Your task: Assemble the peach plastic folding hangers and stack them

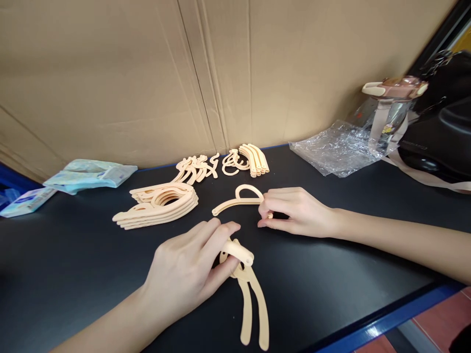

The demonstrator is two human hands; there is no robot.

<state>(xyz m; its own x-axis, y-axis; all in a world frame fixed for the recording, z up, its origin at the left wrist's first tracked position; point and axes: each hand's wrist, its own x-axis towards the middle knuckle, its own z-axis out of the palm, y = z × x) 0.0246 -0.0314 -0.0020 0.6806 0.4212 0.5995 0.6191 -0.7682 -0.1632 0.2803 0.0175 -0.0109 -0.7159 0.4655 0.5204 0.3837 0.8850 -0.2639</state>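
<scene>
While a pale-blue plastic packet (88,180) lies at 9 o'clock from centre, a stack of beige hangers (149,216) sits towards 8 o'clock. At 7 o'clock, the left hand (191,260) is clamped on beige hanger parts (241,253), 2 arms (261,304) pointing to 6. Near centre lies a curved beige arm with a loop (231,204). At 4 o'clock, the right hand (296,213) pinches a small beige piece (270,215); whether also the looped arm, I cannot tell.

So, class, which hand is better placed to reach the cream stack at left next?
Left, probably: the left hand is nearer the cream stack, though it would likely first have to release its cream pieces. The right hand is farther off.
</scene>
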